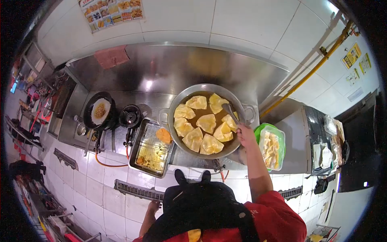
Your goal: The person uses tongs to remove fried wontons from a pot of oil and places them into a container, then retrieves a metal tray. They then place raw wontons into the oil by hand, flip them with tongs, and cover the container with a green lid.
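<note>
Right hand (244, 134), fingers closed around the handle of a metal utensil (230, 111) dipped among frying dumplings (207, 123) in the wok (206, 119). Left hand (153, 207) hangs low beside the body; its fingers seem loosely curled, empty.

Not much you can actually read here: the food poster (111, 12) on the white wall tiles up top has a red header starting with what looks like "STAR", and the rest is cut off or too small. The yellow stickers (352, 55) on the wall at the right have print on them, but it's too blurry to make out.
</note>
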